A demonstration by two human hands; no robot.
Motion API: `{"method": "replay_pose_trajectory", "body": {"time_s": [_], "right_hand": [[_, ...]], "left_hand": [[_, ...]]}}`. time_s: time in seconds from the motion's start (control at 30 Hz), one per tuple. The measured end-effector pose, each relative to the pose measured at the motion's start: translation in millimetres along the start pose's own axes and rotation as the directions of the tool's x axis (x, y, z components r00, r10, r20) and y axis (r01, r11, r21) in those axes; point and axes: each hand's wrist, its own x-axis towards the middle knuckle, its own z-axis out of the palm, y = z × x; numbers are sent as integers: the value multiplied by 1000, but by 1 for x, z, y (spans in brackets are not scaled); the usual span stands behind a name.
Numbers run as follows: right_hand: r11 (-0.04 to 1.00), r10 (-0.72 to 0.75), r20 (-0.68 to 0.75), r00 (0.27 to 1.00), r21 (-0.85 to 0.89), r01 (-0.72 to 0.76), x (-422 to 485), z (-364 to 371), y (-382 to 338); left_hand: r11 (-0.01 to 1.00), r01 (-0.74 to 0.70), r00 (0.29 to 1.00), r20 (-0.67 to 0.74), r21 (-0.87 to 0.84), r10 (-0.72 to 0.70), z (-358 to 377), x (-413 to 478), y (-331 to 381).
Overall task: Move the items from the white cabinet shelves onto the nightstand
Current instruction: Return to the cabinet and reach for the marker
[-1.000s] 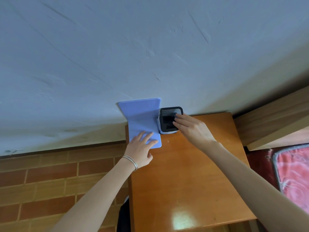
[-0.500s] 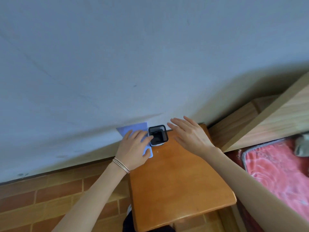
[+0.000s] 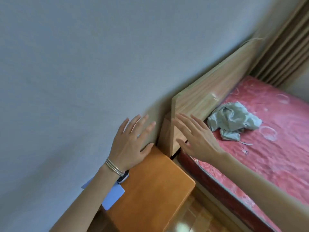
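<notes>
**Head view: both hands empty above the far end of the desk.** The step in hand was judged to be a turn toward the white cabinet, which was not in view, for another item. For this to be done well, the left forearm would need to be lifted clear before being swung aside. Otherwise the blue folder (image 3: 112,196) and the small black-and-white object (image 3: 124,176) beneath it could be dragged or tipped. The bare near half of the desk (image 3: 150,190) was best kept for what would be brought next, with each item set fully on the top, away from the edge.

The left hand (image 3: 130,146) was shown open at centre frame, palm down, with the fingers straight and spread. It was held above the far corner of the desk and in front of the wall (image 3: 66,72), and nothing was gripped. Thin bangles (image 3: 114,168) were worn at its wrist. The right hand (image 3: 199,139) was likewise open and spread, a little right of centre. It was held in front of the end of the wooden headboard (image 3: 217,87) and above the edge of the bed (image 3: 267,156), and nothing was held in it.

The two items were seen on the desk at lower centre-left, beside the wall. The folder was largely covered by the forearm, and only a corner of the object showed below the wrist. Whether they touched could not be told. A crumpled grey cloth (image 3: 232,123) lay on the bed at right, well apart from the desk.
</notes>
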Motion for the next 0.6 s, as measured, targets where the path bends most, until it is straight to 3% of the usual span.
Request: {"method": "replay_pose_trajectory", "body": {"time_s": [0.1,0.23,0.4,0.6], "right_hand": [[982,174,-4,985,-73,-174,-47,-29,-9],[899,414,-21,910,-145,-413,-117,-65,-36],[688,702,-1,712,-253,-680,-213,-107,-90],[415,886,-43,462,-374,-830,-316,-162,-162]], "left_hand": [[981,-182,983,25,-64,184,-3,19,27],[896,-426,897,67,-123,436,-2,31,69],[726,-648,729,90,-230,679,-1,30,144],[466,-803,481,57,-371,875,-9,4,257]]}}
